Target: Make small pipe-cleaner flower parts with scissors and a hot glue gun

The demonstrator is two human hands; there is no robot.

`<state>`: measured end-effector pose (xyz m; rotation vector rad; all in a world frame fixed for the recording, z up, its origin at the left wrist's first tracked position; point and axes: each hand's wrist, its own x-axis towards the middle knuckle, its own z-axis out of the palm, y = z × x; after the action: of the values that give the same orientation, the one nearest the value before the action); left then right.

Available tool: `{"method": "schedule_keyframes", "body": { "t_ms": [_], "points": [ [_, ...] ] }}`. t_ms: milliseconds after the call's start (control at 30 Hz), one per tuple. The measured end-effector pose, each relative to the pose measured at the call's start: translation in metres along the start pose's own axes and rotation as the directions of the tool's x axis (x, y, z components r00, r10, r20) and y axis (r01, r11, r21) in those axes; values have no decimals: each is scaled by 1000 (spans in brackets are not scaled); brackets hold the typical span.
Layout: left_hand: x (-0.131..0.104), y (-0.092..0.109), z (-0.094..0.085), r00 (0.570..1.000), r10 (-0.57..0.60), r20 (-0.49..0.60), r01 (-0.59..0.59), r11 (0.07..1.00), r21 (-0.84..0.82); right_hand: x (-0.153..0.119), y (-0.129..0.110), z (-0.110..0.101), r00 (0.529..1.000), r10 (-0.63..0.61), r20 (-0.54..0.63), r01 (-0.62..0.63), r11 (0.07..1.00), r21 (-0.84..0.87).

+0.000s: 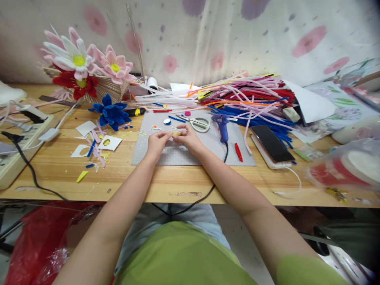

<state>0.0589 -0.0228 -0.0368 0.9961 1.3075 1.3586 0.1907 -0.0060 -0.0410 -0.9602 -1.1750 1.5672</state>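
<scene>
My left hand (158, 143) and my right hand (189, 139) meet above the grey cutting mat (178, 159). Both pinch a small yellow piece (176, 133) between their fingertips; its exact kind is too small to make out. Just beyond my fingers lie a small round blue-and-white disc (167, 122) and a pair of scissors (199, 124) with pale handles. A blue hot glue gun (221, 126) rests on the mat to the right of my right hand, with its black cord running down over the table edge. Near it is a red cutter-like tool (238, 152).
A large heap of coloured pipe cleaners (243, 97) lies at the back. On the left are a blue fuzzy flower (109, 112), cut white card (110, 143), scraps and a power strip (28, 142). A phone (272, 143) and a bagged cup (341, 170) are on the right.
</scene>
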Motion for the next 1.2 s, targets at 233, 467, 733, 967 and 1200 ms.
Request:
{"method": "schedule_keyframes", "body": {
  "t_ms": [233,467,733,967,1200],
  "points": [
    [1,-4,2,1000,17,-17,-17,1000,-4,1,-1,2,1000,-18,11,19,999,-43],
    [2,-3,2,1000,-1,-23,0,998,-61,4,4,3,998,-57,12,58,995,-81],
    [2,1,-1,999,-34,16,35,998,-52,3,2,3,997,-70,-32,67,994,-83],
    [3,2,-6,994,-24,106,30,998,-54,1,-1,-1,1000,19,-22,-19,1000,19],
    [0,4,-6,985,-19,172,28,998,-51,1,-4,-3,994,105,-4,-103,984,142]
  ]
}}
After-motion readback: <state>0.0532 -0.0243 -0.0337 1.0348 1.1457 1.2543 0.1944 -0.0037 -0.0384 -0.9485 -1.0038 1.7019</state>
